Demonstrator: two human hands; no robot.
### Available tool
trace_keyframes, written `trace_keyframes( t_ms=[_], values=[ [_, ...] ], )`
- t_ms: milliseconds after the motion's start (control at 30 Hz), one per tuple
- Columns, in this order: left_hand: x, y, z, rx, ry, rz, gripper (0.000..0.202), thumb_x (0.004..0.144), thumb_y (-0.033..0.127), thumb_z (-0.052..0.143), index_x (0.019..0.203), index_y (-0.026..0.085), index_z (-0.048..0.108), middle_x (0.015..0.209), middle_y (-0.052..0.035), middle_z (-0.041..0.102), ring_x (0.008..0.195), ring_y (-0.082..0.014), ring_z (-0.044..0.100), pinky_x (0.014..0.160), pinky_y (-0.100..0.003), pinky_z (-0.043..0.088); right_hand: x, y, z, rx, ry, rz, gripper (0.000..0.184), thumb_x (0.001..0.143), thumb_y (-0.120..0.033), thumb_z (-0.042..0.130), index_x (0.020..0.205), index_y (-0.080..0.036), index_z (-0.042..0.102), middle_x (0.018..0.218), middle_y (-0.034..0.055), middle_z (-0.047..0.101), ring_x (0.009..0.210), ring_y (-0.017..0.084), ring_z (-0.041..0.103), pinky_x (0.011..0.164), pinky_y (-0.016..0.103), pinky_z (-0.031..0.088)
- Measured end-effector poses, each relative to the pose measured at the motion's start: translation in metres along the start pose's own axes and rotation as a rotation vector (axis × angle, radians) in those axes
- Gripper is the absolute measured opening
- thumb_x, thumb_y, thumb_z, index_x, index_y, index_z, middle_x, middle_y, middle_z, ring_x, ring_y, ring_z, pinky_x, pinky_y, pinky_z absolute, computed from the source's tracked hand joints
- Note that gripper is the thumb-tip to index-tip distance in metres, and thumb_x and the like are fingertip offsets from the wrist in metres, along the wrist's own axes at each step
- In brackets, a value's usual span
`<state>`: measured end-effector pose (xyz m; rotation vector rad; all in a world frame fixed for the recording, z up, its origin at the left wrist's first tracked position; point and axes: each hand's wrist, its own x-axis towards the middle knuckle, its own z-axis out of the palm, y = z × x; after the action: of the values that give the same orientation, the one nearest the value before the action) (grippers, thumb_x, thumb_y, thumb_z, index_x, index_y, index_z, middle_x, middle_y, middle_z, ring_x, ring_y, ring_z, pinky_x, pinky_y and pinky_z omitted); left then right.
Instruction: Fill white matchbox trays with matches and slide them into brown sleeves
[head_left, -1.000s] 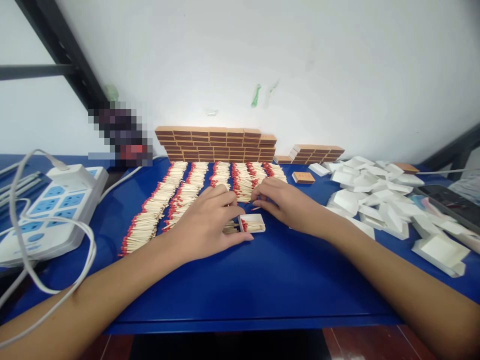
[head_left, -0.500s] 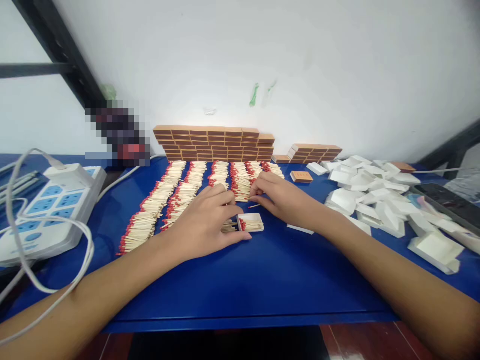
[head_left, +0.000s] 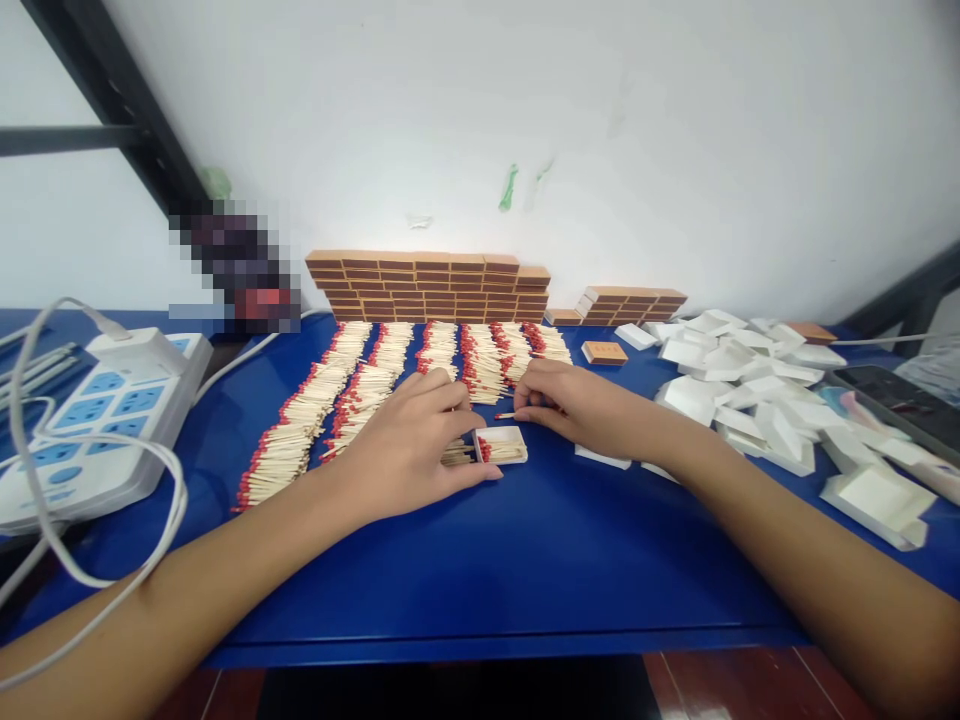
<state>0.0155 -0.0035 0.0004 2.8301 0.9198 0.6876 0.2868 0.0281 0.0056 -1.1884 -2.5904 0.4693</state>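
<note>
1. The blue table's (head_left: pixel 502 590) front edge runs straight across; a broad strip of surface separates it from both hands, giving the wrists room to shift.
2. The left hand (head_left: pixel 412 445) curves around the left end of a small white tray (head_left: pixel 516 437), thumb and index finger parted, probably steadying it; whether it grips firmly, I cannot tell. Red-headed matches lie in the tray, its right end uncovered.
3. Just beyond the tray, the right hand (head_left: pixel 562 398) pinches a match (head_left: pixel 504 416) near its plain end, so the red head points left, free of the fingers.
4. Farther back, rows of matches (head_left: pixel 345 365) lie side by side, heads mostly leftward, perhaps for easy picking.
5. Stacked matchboxes (head_left: pixel 427 285) stand along the wall, away from the hands.
</note>
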Motion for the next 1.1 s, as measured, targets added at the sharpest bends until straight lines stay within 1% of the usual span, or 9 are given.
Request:
trace_keyframes(
  t_ms=[200, 333, 467, 600, 700, 867, 933, 1033, 1100],
  values=[
    [0.000, -0.001, 0.000, 0.018, 0.019, -0.003, 0.033, 0.093, 0.052, 0.081, 0.099, 0.020, 0.078, 0.096, -0.0063, 0.069, 0.100, -0.0268, 0.061, 0.089, -0.042, 0.049, -0.004, -0.004, -0.006, 0.007, 0.060, 0.004, 0.018, 0.106, -0.031, 0.055, 0.093, -0.022, 0.062, 0.095, 0.0070, 0.064, 0.091, 0.024, 0.059, 0.078, 0.037, 0.044],
    [0.000, -0.001, 0.001, 0.022, 0.036, -0.009, 0.034, 0.091, 0.052, 0.082, 0.098, 0.020, 0.078, 0.096, -0.0057, 0.069, 0.099, -0.0261, 0.061, 0.090, -0.042, 0.049, -0.009, -0.014, -0.009, 0.020, 0.083, -0.033, 0.019, 0.108, -0.034, 0.054, 0.095, -0.023, 0.062, 0.098, 0.0062, 0.065, 0.090, 0.022, 0.059, 0.078, 0.036, 0.045],
    [-0.001, -0.001, 0.002, 0.020, 0.041, -0.006, 0.035, 0.092, 0.054, 0.081, 0.097, 0.020, 0.078, 0.095, -0.0050, 0.069, 0.097, -0.0249, 0.060, 0.090, -0.042, 0.048, -0.011, -0.031, -0.002, 0.046, 0.051, -0.082, 0.014, 0.107, -0.027, 0.056, 0.096, -0.022, 0.063, 0.103, 0.0071, 0.066, 0.091, 0.022, 0.061, 0.078, 0.035, 0.047],
    [-0.001, -0.002, 0.001, 0.030, 0.037, -0.006, 0.035, 0.092, 0.054, 0.080, 0.097, 0.019, 0.078, 0.095, -0.0051, 0.068, 0.097, -0.0250, 0.060, 0.088, -0.042, 0.048, -0.009, -0.039, 0.004, 0.047, 0.073, -0.092, 0.013, 0.106, -0.024, 0.058, 0.096, -0.022, 0.066, 0.103, 0.0068, 0.066, 0.091, 0.021, 0.062, 0.078, 0.034, 0.048],
    [-0.001, -0.002, 0.001, 0.030, 0.033, -0.006, 0.035, 0.092, 0.054, 0.080, 0.098, 0.019, 0.077, 0.094, -0.0049, 0.068, 0.097, -0.0250, 0.060, 0.088, -0.042, 0.048, -0.008, -0.036, 0.003, 0.074, 0.096, -0.090, 0.014, 0.106, -0.026, 0.058, 0.097, -0.022, 0.068, 0.099, 0.0056, 0.067, 0.088, 0.020, 0.061, 0.076, 0.033, 0.047],
    [0.000, 0.000, -0.001, 0.022, 0.040, -0.008, 0.033, 0.092, 0.052, 0.081, 0.098, 0.020, 0.078, 0.093, -0.0050, 0.068, 0.097, -0.0253, 0.060, 0.089, -0.043, 0.049, -0.003, -0.023, 0.002, 0.096, 0.198, -0.073, 0.019, 0.107, -0.032, 0.059, 0.094, -0.022, 0.067, 0.085, 0.0025, 0.064, 0.077, 0.018, 0.058, 0.071, 0.032, 0.044],
    [0.001, 0.001, -0.003, 0.015, 0.059, -0.004, 0.032, 0.093, 0.050, 0.081, 0.099, 0.019, 0.079, 0.094, -0.0057, 0.069, 0.096, -0.0256, 0.060, 0.088, -0.043, 0.049, -0.001, -0.019, 0.004, 0.148, 0.218, -0.080, 0.022, 0.109, -0.034, 0.054, 0.097, -0.022, 0.067, 0.089, 0.0034, 0.067, 0.080, 0.019, 0.060, 0.074, 0.033, 0.046],
    [0.004, -0.001, -0.012, 0.023, 0.136, 0.002, 0.031, 0.092, 0.047, 0.081, 0.106, 0.019, 0.079, 0.091, -0.0058, 0.069, 0.092, -0.0253, 0.060, 0.086, -0.043, 0.049, 0.004, -0.016, 0.010, 0.229, 0.182, -0.106, 0.025, 0.112, -0.031, 0.044, 0.105, -0.023, 0.067, 0.103, 0.0061, 0.073, 0.093, 0.021, 0.065, 0.083, 0.034, 0.048],
    [0.006, -0.003, -0.019, 0.039, 0.202, -0.003, 0.029, 0.093, 0.045, 0.080, 0.105, 0.019, 0.079, 0.088, -0.0050, 0.067, 0.088, -0.0243, 0.059, 0.085, -0.042, 0.048, 0.006, -0.018, 0.015, 0.227, 0.147, -0.101, 0.025, 0.111, -0.028, 0.042, 0.102, -0.023, 0.065, 0.102, 0.0069, 0.073, 0.092, 0.022, 0.065, 0.081, 0.035, 0.048]
  ],
)
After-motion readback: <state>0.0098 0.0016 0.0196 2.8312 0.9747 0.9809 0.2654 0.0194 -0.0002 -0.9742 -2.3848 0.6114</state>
